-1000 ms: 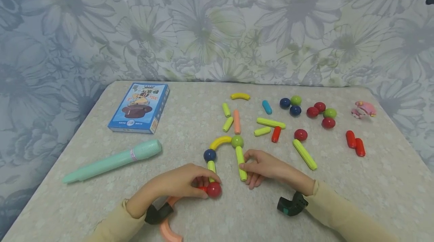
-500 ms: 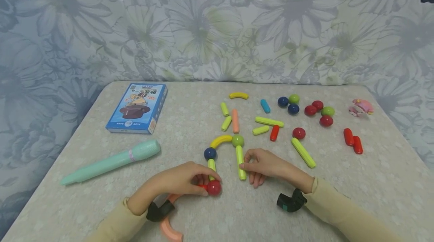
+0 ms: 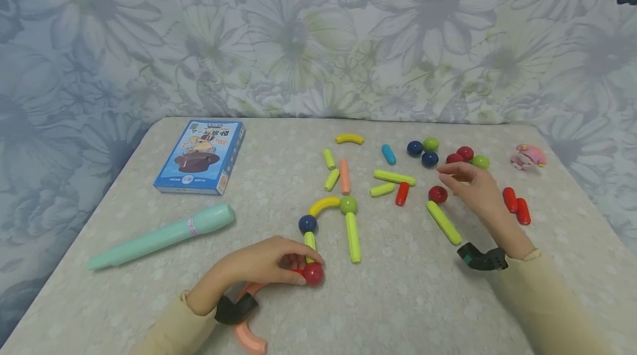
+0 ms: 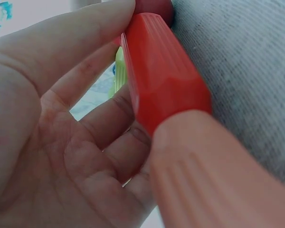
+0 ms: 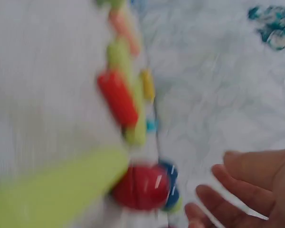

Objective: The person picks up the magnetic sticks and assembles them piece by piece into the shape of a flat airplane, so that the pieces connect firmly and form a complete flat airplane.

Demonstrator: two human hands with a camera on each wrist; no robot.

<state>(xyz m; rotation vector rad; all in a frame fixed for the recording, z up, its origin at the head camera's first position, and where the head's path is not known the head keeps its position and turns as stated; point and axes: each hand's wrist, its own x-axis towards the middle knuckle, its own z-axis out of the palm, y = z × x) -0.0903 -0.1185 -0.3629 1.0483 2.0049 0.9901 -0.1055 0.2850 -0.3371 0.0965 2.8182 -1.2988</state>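
Left hand (image 3: 269, 262): pinching red rod (image 4: 166, 71)
Right hand (image 3: 473, 186): fingers loose, two o'clock
Blue box (image 3: 199, 156): closed, contents hidden, ten o'clock

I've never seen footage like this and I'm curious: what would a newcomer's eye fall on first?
Probably the bright yellow arc running between a blue ball and a green ball, near the middle of the table. Next might come the shiny red ball nearer the person, held in the left grip. The blue box at the back left and the long mint-green stick in front of it also stand out.
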